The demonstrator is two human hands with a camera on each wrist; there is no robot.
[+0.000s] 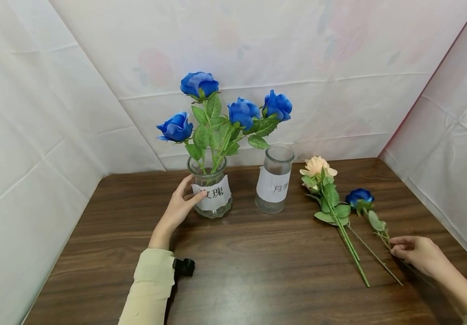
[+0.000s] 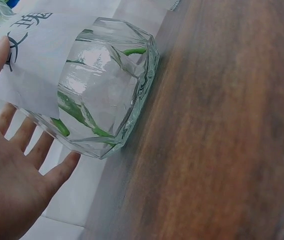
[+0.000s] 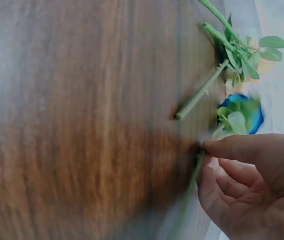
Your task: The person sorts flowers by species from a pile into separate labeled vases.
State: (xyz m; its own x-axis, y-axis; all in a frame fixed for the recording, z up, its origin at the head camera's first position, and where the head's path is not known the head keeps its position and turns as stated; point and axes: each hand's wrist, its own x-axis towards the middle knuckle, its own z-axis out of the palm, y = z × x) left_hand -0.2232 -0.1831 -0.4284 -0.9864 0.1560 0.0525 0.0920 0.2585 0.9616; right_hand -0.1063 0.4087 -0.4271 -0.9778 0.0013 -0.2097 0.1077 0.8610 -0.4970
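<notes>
My left hand [image 1: 179,206] holds a labelled glass vase [image 1: 216,212] from its left side. The thumb lies on the white label [image 2: 37,65], and the fingers reach behind the glass. Several blue roses [image 1: 199,85] stand in this vase, their green stem ends showing through its base in the left wrist view. At the right of the table, my right hand [image 1: 419,255] pinches the stem of another blue rose [image 1: 359,197] between thumb and fingertips. That rose lies low over the wood, its bloom pointing away from me; its bloom is blurred in the right wrist view.
A second glass vase [image 1: 271,206] with a white label stands right of the first. Peach-coloured flowers [image 1: 318,167] with leafy green stems lie between it and my right hand. White patterned cloth [image 1: 298,49] hangs behind and beside the brown wooden table [image 1: 233,275].
</notes>
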